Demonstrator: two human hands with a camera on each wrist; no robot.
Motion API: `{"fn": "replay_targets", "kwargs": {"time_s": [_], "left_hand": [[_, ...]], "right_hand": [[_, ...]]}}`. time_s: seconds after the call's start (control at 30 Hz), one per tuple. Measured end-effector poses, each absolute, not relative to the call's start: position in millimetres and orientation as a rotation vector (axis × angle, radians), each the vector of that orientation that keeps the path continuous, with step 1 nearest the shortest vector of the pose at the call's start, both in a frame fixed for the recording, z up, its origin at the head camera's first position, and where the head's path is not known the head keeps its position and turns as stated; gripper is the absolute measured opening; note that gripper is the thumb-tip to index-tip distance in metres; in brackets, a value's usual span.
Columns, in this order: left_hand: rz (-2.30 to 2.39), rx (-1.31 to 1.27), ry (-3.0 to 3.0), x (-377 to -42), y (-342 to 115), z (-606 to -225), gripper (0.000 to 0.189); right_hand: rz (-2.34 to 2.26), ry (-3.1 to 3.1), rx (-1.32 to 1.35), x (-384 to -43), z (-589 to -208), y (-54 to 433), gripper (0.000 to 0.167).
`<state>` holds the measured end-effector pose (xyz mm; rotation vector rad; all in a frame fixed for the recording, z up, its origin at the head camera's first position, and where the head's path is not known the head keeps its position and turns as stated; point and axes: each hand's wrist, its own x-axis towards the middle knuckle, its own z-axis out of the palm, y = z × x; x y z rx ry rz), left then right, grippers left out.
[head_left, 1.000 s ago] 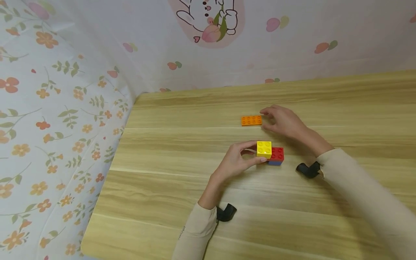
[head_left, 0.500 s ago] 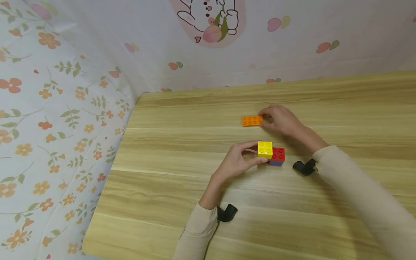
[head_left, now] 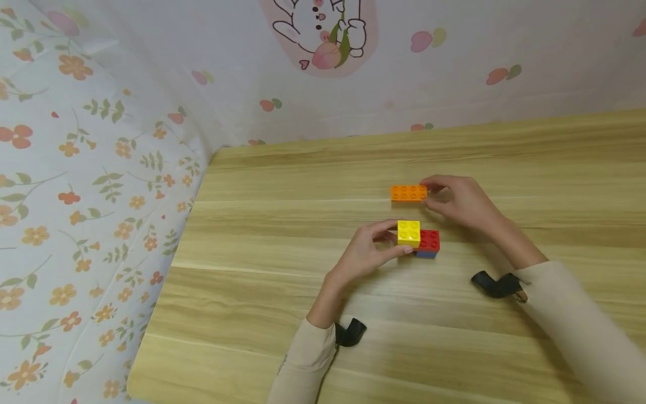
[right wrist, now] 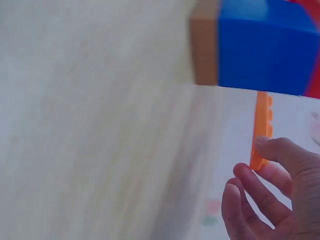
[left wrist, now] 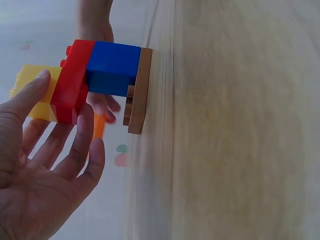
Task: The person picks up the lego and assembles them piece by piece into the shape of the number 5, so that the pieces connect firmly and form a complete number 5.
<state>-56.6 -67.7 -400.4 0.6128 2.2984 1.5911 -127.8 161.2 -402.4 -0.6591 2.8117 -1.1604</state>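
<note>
A stack of toy building bricks stands on the table: a thin brown brick (left wrist: 142,95) at the bottom, a blue brick (left wrist: 114,67) on it, then a red brick (left wrist: 73,82), and a yellow brick (head_left: 409,233) on top. My left hand (head_left: 365,251) pinches the yellow brick between thumb and fingers, at the left of the stack. Behind the stack my right hand (head_left: 461,202) pinches the right end of a flat orange brick (head_left: 407,193), studs facing up. In the right wrist view the thumb lies against the orange brick, which appears lifted off the table.
The wooden table (head_left: 252,235) carries the bricks. A patterned white cloth (head_left: 323,90) hangs along its back edge and another flowered part (head_left: 101,213) at the left. A black bent piece is fixed at each wrist.
My right hand has taken hold of the orange brick's end and moved it right and nearer the stack. The left hand and the stack stay in place.
</note>
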Motion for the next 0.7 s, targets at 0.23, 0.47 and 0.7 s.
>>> {"fn": "replay_targets", "kwargs": {"time_s": [0.23, 0.47, 0.7], "left_hand": [[1.588, 0.628, 2.292, -57.5, -68.5, -397.8, 0.046], [1.496, 0.689, 2.337, -58.5, -70.1, -399.1, 0.053], [1.458, 0.633, 2.297, -61.4, -75.0, -396.3, 0.055]], "right_hand": [[-1.300, 2.854, -0.524, -99.7, -385.3, 180.9, 0.033], [-1.494, 2.819, -0.373, -77.8, -375.3, 197.3, 0.039], [-1.587, 2.800, -0.421, -63.0, -355.2, 200.2, 0.036]]}}
